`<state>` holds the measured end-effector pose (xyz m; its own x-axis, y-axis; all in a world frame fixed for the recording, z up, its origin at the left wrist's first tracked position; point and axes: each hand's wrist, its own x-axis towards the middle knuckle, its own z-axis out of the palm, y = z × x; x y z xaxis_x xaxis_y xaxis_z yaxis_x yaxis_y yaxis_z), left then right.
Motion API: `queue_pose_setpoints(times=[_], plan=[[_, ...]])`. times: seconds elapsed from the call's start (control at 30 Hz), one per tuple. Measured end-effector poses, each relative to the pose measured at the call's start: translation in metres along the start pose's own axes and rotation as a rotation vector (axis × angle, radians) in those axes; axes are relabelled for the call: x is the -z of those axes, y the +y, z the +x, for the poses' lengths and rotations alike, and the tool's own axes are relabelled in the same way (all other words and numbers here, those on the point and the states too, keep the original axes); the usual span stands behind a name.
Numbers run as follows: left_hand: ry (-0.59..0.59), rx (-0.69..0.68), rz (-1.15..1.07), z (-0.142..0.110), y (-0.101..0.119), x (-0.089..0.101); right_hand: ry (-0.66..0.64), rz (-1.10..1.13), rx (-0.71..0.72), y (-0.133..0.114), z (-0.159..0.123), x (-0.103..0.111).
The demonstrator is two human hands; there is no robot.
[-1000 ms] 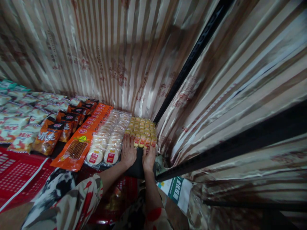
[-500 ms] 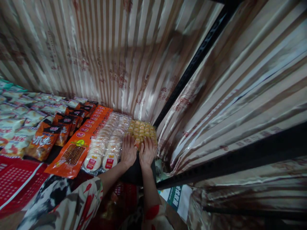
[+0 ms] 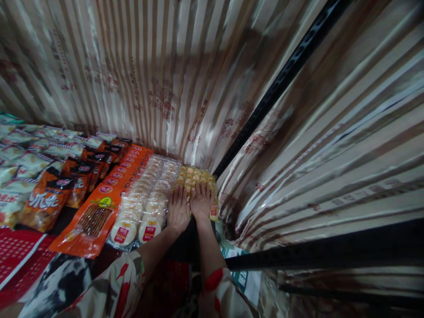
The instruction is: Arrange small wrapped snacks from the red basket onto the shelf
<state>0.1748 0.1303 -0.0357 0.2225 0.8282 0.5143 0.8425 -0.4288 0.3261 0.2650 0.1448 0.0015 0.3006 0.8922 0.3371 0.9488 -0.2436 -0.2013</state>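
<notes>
Both hands lie flat, side by side, on the near part of a row of small yellow snack packets at the right end of the shelf. My left hand rests on the left of these packets with its fingers stretched forward. Beside it, my right hand presses on them, fingers straight. One packet with a red label shows right of that hand. To the left of my left hand lie two rows of round white rice crackers in clear wrappers. What is under the palms is hidden.
Left of the crackers are overlapping orange bags of snack sticks, orange-black snack bags and pale snack bags. A red perforated basket sits in front. A black rack post and striped curtain bound the back and right.
My right hand has shifted slightly left, uncovering a red-labelled packet at the right. The view has moved a little; my left hand stays flat on the packets.
</notes>
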Motion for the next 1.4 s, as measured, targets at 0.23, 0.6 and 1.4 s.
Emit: queue_pose_setpoints(times=[0.23,0.6,1.4], plan=[[0.031,-0.01,-0.013,-0.002,0.002,0.004,0.03,-0.01,0.013,-0.004,0.028,0.011],[0.006,-0.009,-0.01,0.0,0.002,0.0,-0.246,-0.046,0.066,-0.015,0.045,-0.003],[0.096,-0.058,-0.016,-0.003,0.002,-0.002,-0.236,-0.009,0.146,-0.036,0.086,-0.012]])
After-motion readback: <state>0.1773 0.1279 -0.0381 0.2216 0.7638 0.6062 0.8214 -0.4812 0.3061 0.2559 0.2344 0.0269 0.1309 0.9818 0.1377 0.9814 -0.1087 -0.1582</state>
